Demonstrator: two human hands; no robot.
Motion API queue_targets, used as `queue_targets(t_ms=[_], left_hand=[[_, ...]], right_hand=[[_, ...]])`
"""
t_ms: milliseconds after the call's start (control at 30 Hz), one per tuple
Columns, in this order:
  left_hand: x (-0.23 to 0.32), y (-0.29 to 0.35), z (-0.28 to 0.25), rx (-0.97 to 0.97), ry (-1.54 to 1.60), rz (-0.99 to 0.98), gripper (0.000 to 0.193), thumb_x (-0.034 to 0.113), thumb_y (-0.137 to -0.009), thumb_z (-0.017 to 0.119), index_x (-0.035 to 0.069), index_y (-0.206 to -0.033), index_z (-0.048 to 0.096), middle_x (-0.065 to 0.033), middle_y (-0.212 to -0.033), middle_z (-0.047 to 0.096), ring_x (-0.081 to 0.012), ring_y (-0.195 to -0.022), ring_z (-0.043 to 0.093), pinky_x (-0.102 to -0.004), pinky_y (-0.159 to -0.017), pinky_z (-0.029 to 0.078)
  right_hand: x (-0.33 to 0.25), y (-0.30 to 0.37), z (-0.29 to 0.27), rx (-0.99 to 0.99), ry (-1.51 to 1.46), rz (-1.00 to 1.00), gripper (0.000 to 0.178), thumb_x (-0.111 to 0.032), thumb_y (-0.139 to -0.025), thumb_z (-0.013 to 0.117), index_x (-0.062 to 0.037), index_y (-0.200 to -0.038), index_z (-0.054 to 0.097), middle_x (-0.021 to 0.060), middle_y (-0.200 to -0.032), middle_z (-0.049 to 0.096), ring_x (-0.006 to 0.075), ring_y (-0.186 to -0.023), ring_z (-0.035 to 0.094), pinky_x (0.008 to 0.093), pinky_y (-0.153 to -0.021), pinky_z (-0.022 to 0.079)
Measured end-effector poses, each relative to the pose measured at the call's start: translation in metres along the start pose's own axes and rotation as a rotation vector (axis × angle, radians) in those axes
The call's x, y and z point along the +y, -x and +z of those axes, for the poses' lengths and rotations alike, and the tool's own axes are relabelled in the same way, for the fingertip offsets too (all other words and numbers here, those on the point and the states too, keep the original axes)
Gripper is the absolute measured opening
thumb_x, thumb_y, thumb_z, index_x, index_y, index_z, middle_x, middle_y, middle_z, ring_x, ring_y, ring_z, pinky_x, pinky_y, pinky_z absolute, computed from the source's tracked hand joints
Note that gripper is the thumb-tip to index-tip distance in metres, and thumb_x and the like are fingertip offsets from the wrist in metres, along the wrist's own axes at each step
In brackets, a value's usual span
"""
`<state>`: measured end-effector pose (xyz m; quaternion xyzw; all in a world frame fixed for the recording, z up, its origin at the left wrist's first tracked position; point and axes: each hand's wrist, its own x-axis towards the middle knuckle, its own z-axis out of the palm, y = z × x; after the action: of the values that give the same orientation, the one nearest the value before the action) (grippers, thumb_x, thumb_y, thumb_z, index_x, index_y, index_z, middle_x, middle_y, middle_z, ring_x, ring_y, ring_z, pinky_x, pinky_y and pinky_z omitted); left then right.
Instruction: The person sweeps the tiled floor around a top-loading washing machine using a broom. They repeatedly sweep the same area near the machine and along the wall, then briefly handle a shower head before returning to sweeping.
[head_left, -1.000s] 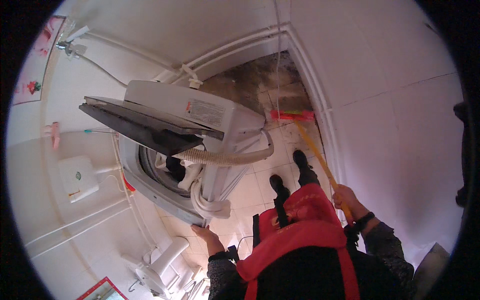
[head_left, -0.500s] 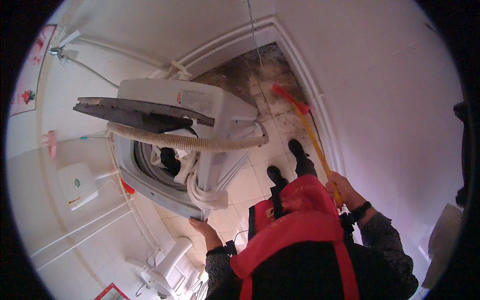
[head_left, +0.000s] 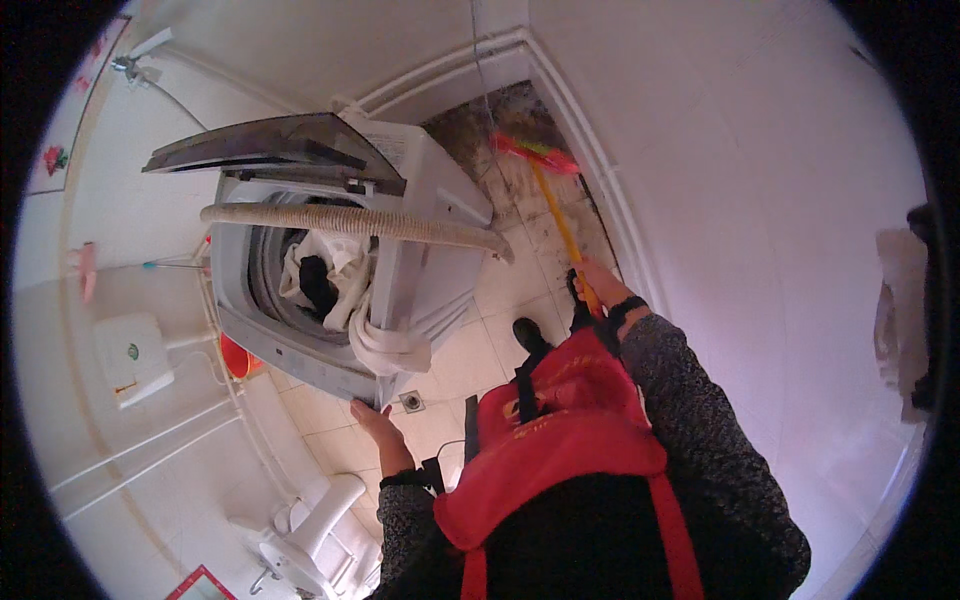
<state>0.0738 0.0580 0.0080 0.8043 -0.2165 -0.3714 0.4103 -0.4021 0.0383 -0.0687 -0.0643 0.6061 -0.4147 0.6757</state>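
My right hand (head_left: 602, 288) is wrapped round the yellow handle of a broom (head_left: 560, 220). Its red head (head_left: 540, 153) lies on the dirt-darkened floor, close to the wall. My left hand (head_left: 380, 430) grips the near front corner of a grey top-loading washing machine (head_left: 300, 365); part of its fingers is hidden by the edge. The machine's dark lid (head_left: 260, 145) stands raised. White and black laundry (head_left: 345, 280) fills the drum, and a white piece (head_left: 390, 350) hangs over the rim. A ribbed beige hose (head_left: 400, 222) lies across the top.
White pipes (head_left: 600, 170) run along the foot of the wall. A floor drain (head_left: 411, 402) is set in the tiles beside my left hand. At the left are a toilet tank (head_left: 135, 360), a red bucket (head_left: 238, 355) and a white washbasin (head_left: 310, 530).
My right arm has stretched forward, pushing the broom head farther along the wall toward the dirty corner. The head has turned more sideways. My left hand stays on the washing machine's corner.
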Motion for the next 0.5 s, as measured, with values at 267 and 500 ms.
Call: queue_targets(t_ms=[267,500], left_hand=[[-0.012,0.02,-0.046,0.027,0.112,-0.111,0.058,0.048,-0.083,0.036,0.01,-0.126,0.026,-0.0145,-0.113,0.044,-0.0263,-0.088,0.053,-0.0364,-0.068,0.044],[0.042,-0.007,-0.011,0.294,-0.042,0.726,0.048,0.03,-0.086,0.041,-0.006,-0.118,0.035,-0.0178,-0.119,0.04,-0.028,-0.109,0.04,-0.0358,-0.094,0.029]], right_hand=[[0.065,0.129,-0.062,0.156,0.126,0.082,0.043,-0.022,-0.081,0.052,-0.0095,-0.12,0.038,0.0028,-0.055,0.045,0.0126,-0.04,0.043,0.0251,-0.037,0.038],[0.147,0.284,-0.153,0.254,0.472,0.428,0.044,-0.016,-0.081,0.052,-0.0092,-0.123,0.04,0.0041,-0.072,0.054,0.0094,-0.055,0.047,0.0246,-0.047,0.04]])
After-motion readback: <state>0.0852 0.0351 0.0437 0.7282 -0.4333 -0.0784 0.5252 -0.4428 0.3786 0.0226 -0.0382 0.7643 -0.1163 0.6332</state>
